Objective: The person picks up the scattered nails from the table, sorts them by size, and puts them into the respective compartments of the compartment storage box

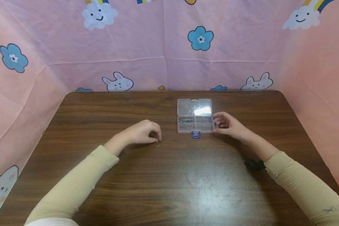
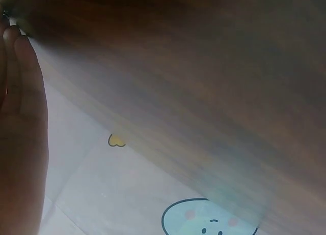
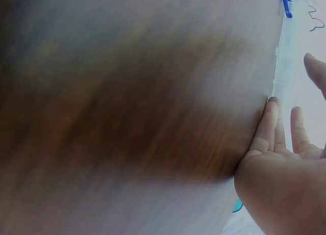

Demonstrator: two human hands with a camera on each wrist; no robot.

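A clear plastic compartment box (image 1: 186, 130) stands on the table with its lid (image 1: 190, 107) tipped back and a blue latch (image 1: 196, 135) at the front. Several thin metal pieces (image 1: 185, 120) lie in its left compartments. At the box's right end, my right hand (image 1: 228, 126) rests its fingertips against the side, fingers fairly straight. Left of the box, my left hand (image 1: 147, 131) is low over the table, fingers loosely bent. Just below its thumb lies a thin, needle-like metal piece (image 1: 157, 146), apart from the hand. The left wrist view mostly hides the fingertips.
The brown wooden table (image 1: 147, 188) carries the box near its far side. Pink patterned cloth (image 1: 147, 40) hangs behind the table and along both sides. A dark object (image 1: 255, 164) shows beneath the right wrist.
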